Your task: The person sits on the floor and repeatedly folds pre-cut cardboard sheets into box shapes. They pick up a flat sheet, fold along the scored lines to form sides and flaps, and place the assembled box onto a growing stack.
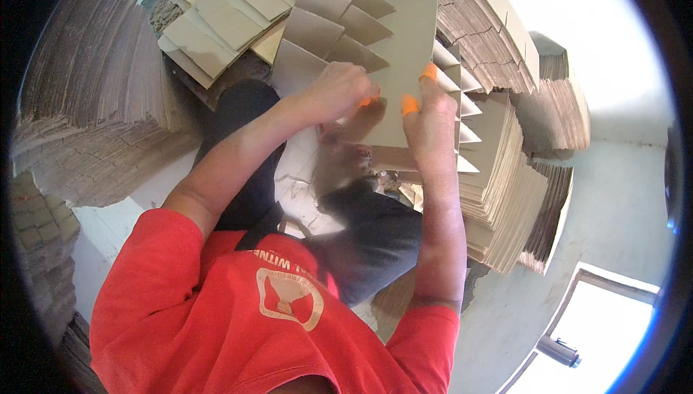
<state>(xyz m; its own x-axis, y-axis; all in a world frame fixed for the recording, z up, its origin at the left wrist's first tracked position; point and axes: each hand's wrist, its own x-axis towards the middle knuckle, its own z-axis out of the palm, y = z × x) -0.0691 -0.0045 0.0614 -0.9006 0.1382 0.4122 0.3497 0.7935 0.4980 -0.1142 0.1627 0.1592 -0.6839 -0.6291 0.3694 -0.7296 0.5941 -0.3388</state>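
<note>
Above my knees stands a cardboard divider grid, made of a broad tan panel with several slanted cross pieces along both sides. My left hand is closed at the panel's left side, by the lowest cross pieces, with orange covering on a fingertip. Along the right edge my right hand grips the same divider, its orange-covered thumb and finger lying on the panel's face. The undersides of both grips are hidden.
Loose cardboard sheets lie overlapping at the far left. Tall cardboard stacks stand at left, far right and right, close beside my right arm. A pale wall and a bright framed opening lie beyond.
</note>
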